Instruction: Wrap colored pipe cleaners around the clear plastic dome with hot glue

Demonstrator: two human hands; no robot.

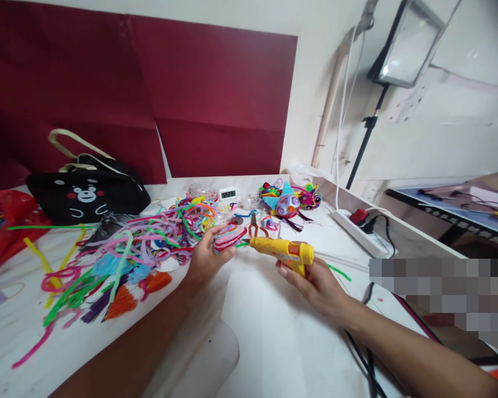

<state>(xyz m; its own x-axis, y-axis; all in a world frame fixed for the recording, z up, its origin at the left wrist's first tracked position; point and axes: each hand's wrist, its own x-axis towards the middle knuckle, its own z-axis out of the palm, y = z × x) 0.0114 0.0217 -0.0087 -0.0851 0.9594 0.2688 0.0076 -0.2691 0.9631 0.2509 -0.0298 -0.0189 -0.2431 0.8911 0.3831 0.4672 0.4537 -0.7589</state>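
Observation:
My left hand [207, 255] is closed round a striped bundle of pink, red, purple and orange pipe cleaners [229, 236]. In my right hand [311, 279] is a yellow glue gun [282, 250], its nozzle pointing left and close to the bundle's right side; whether the two touch is hard to tell. A green pipe cleaner end [241, 245] sticks out near the nozzle. Just behind lie orange-handled pliers [254, 225].
Tangled pipe cleaners [124, 249] and orange tassels [122, 301] spread at left, before a black bag [87, 193]. Finished colourful ornaments [287, 204] and a digital clock [228, 194] stand behind. A power strip [363, 232] and black cables [369, 359] lie right.

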